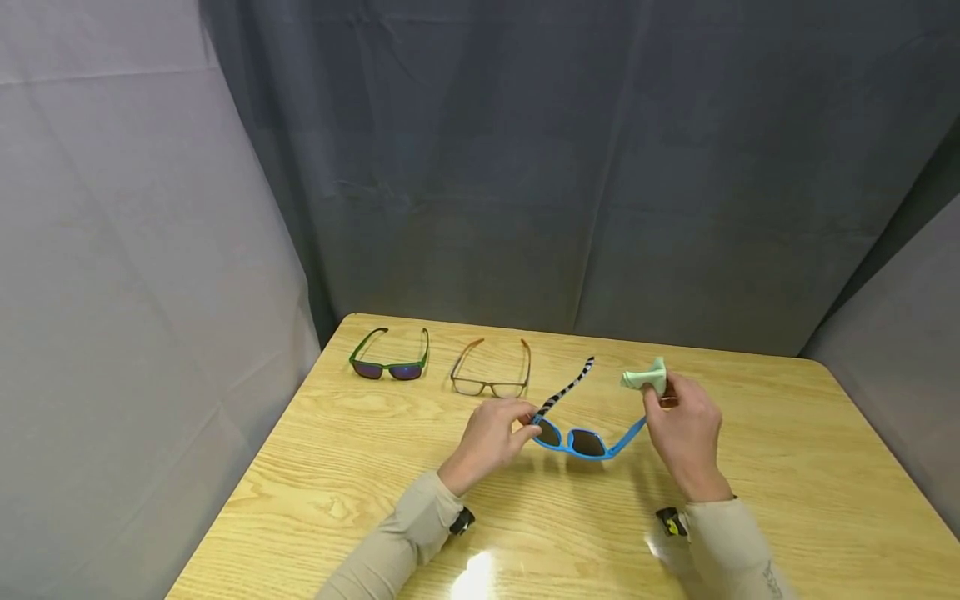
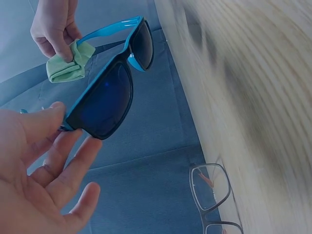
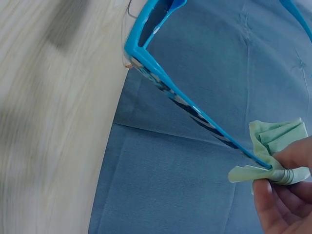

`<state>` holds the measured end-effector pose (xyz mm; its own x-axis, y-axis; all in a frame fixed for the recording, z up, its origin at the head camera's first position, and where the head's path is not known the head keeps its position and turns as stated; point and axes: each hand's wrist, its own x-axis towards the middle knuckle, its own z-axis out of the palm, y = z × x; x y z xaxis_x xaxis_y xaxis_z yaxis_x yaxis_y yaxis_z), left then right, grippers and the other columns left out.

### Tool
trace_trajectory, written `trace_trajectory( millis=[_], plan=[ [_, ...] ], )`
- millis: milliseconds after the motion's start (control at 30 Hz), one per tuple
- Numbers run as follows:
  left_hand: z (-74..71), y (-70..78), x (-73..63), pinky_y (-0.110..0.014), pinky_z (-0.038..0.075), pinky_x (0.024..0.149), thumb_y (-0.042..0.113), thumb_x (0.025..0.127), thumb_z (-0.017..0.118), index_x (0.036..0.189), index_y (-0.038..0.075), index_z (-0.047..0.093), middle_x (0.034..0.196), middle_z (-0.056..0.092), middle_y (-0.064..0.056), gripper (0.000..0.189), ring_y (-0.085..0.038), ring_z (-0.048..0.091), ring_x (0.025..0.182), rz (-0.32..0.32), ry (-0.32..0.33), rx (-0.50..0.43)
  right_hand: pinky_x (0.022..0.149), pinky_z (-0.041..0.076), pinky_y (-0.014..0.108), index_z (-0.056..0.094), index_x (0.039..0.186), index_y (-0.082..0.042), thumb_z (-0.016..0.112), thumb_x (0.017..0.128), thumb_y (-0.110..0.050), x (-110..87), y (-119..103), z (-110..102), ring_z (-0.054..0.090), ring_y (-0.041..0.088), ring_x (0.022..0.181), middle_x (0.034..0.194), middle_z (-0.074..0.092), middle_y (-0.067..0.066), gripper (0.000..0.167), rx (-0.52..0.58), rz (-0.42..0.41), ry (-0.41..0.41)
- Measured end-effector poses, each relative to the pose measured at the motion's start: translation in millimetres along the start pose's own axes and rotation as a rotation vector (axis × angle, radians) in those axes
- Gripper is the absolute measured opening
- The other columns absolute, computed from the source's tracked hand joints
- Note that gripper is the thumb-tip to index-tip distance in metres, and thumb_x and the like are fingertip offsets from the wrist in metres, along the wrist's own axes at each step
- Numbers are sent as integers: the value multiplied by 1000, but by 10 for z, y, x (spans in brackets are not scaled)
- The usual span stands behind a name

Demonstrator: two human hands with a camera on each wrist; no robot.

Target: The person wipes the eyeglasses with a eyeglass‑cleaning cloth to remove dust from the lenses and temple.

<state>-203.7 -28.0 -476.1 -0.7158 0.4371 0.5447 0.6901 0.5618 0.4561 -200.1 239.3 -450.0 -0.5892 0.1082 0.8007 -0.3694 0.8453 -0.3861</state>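
Blue-framed sunglasses (image 1: 588, 443) with dark lenses and striped outer temples are held above the table, both temples unfolded. My left hand (image 1: 491, 439) pinches them at the hinge corner by one lens; the left wrist view shows thumb and fingertips on that corner of the sunglasses (image 2: 105, 100). A pale green cloth (image 1: 645, 377) is bunched in my right hand (image 1: 686, 427). In the right wrist view, thumb and fingers pinch the cloth (image 3: 278, 151) around the tip of the other temple (image 3: 209, 126).
Green-framed sunglasses (image 1: 388, 368) stand unfolded at the table's back left. Beside them are clear eyeglasses (image 1: 491, 387) with orange-brown temple tips. The wooden table (image 1: 330, 467) ends at a grey curtain (image 1: 465, 183) behind, with lighter drapes (image 1: 135, 292) at the sides.
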Motion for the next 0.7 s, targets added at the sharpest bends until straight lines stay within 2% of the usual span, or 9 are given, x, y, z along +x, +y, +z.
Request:
trace_trajectory(
  millis=[100,267,333,400,500,600,700],
  plan=[
    [-12,7,15,-31,49,76,19,83,75,92,13,72,85,67,4,12,-12,63,80,9,14,25,56,51,45,66,96,8,67,78,4,39,-7,0,64,29,62,79,65,17,18,9,-20,15],
    [-47,31,25,-30,49,78,20,82,76,92,14,73,84,67,6,13,-12,63,79,19,27,44,55,51,46,66,96,9,67,77,5,81,-11,-12,64,31,61,78,64,19,19,18,-29,42],
    [-76,43,27,-30,48,77,20,81,76,91,13,73,84,68,5,13,-14,64,78,12,32,41,55,52,39,66,96,10,66,77,5,103,-9,-27,64,31,60,78,65,19,19,20,-24,63],
    [-101,45,30,-30,48,77,21,81,76,91,13,73,83,68,4,13,-15,64,78,6,38,43,58,50,24,66,96,10,66,78,6,134,-12,-55,64,31,60,78,65,19,19,27,-17,94],
    [-130,40,35,-29,47,76,21,80,76,89,14,74,84,69,6,12,-13,64,78,0,38,58,66,40,6,67,97,9,66,79,5,173,-18,-110,63,30,64,81,65,19,18,27,-29,125],
    [-164,44,37,-28,46,73,21,80,77,89,16,74,83,68,7,11,-12,63,76,-12,50,68,70,36,6,67,98,7,66,80,5,176,-45,-147,62,30,69,84,65,19,18,37,-82,139],
    [-207,57,49,-29,46,73,22,81,76,91,15,74,83,67,7,12,-13,62,76,-26,63,72,70,38,13,68,99,6,66,79,6,143,-92,-148,60,29,70,85,64,18,20,61,-151,156]
  ],
)
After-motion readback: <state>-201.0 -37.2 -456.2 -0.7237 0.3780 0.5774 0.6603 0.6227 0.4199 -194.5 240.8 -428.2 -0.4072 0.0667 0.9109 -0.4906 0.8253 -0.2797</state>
